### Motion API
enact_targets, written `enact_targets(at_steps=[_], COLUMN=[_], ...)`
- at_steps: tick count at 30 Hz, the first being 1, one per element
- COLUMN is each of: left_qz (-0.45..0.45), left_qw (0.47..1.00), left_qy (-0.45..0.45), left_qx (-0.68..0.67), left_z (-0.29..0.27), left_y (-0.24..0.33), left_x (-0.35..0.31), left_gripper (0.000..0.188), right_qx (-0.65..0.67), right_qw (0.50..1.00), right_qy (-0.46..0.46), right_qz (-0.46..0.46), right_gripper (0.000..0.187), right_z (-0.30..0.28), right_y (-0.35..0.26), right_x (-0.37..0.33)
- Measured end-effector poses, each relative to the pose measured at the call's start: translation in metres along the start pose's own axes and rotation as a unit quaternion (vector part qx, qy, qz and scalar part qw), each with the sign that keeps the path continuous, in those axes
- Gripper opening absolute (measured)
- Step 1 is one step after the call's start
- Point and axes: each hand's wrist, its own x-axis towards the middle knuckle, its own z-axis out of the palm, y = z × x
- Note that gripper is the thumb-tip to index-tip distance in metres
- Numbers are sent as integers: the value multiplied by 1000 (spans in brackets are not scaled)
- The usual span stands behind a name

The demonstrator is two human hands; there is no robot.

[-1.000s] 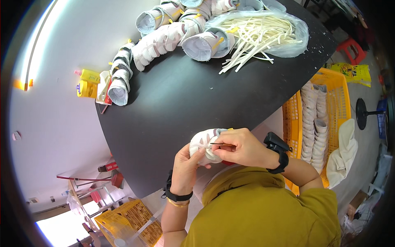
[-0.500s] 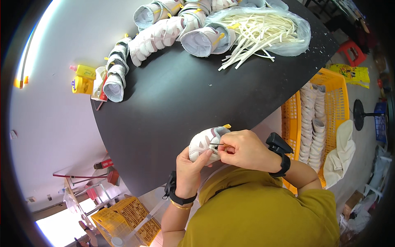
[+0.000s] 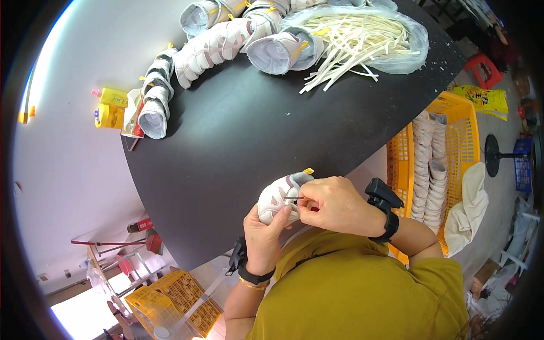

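A white shoe upper [image 3: 273, 195] with mauve patches, a grey lining and a yellow pull tab sits at the table's near edge. My left hand [image 3: 264, 229] is closed around its lower side, thumb pressed on the front. Between the thumb and fingers of my right hand [image 3: 339, 205] is a thin dark rod-like tool [image 3: 293, 198], its exposed end lying against the upper's opening. The rest of the tool is hidden in my fingers, so its exact kind does not show. Both wrists carry black straps.
The dark table [image 3: 226, 147] bears nested shoe uppers [image 3: 215, 48] and a clear bag of cream laces [image 3: 368, 42] at its far side. To the right, a yellow basket [image 3: 462, 124] holds more stacked uppers. Yellow bottles [image 3: 110, 116] stand by the left edge.
Both hands stay on the shoe upper in almost the same pose. The whole view has shifted slightly.
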Motion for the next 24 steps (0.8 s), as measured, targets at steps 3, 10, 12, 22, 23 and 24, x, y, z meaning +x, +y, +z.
enact_targets(at_steps=[3,10,12,22,23,24], left_qz=[4,3,3,6,5,5], left_qw=[1000,999,999,998,998,998], left_qy=[10,42,43,59,62,62], left_qx=[-15,-31,-32,-29,-25,-25], left_z=[-2,-2,-1,5,6,6], left_y=[-2,0,0,0,0,0], left_x=[1,1,1,-2,-2,-2], left_gripper=[23,26,26,25,25,25], right_qx=[10,16,-46,-81,-80,-78], right_qw=[1000,989,994,993,993,993], right_qy=[-7,109,54,51,51,53], right_qz=[0,-97,-82,-75,-74,-74], right_gripper=[13,12,19,17,17,17], right_z=[-1,4,-9,4,4,5], right_y=[-5,-8,-13,0,0,1], right_x=[-1,-22,-30,-26,-25,-24])
